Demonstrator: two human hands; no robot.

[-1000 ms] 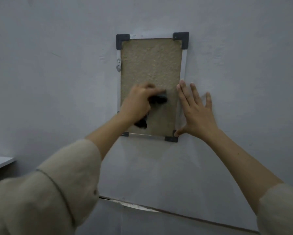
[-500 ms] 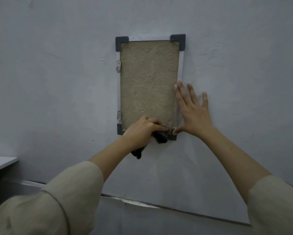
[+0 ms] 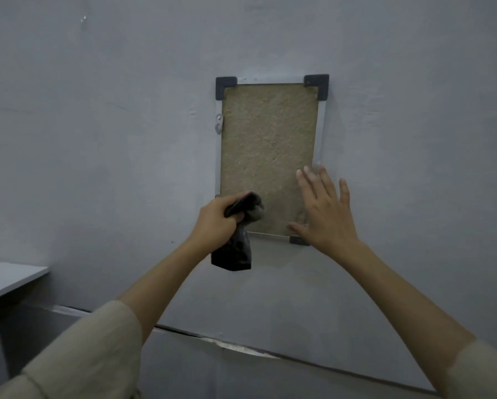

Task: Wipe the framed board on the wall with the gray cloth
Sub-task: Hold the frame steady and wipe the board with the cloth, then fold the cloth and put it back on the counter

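Note:
The framed board (image 3: 267,145) hangs on the grey wall, a tan rough panel in a thin metal frame with dark plastic corners. My left hand (image 3: 217,221) is at the board's lower left corner, closed around the dark gray cloth (image 3: 237,249). The cloth's bunched top touches the panel and its tail hangs below the frame. My right hand (image 3: 326,211) lies flat with fingers spread over the board's lower right edge, hiding part of the frame there.
A grey tabletop (image 3: 8,277) juts in at the left edge, below the board's level. A cracked seam (image 3: 241,347) runs across the wall low down. A small metal hanger (image 3: 218,125) sits on the frame's left side.
My left hand slid the cloth from the board's middle down to the bottom edge, then across to the lower left corner. The right hand stayed on the lower right edge. The view shifted.

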